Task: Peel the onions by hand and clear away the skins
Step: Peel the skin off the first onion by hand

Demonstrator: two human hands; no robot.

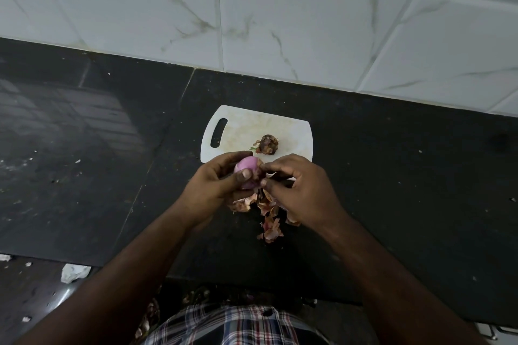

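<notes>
A: Skins (266, 213), papery and curled, lie nearest us on the dark surface (392, 176).

B: Above them our left hand (215, 182) grips the smooth pink onion (246, 169); our right hand (291, 187), touching its right side, pinches a flake.

A: Beyond, an unpeeled onion (269, 144) sits on the white board (246, 126).

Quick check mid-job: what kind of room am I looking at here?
Most likely a home kitchen: a dark stone counter against a white tiled wall, with a white cutting board on it and an onion being peeled over it.
</notes>
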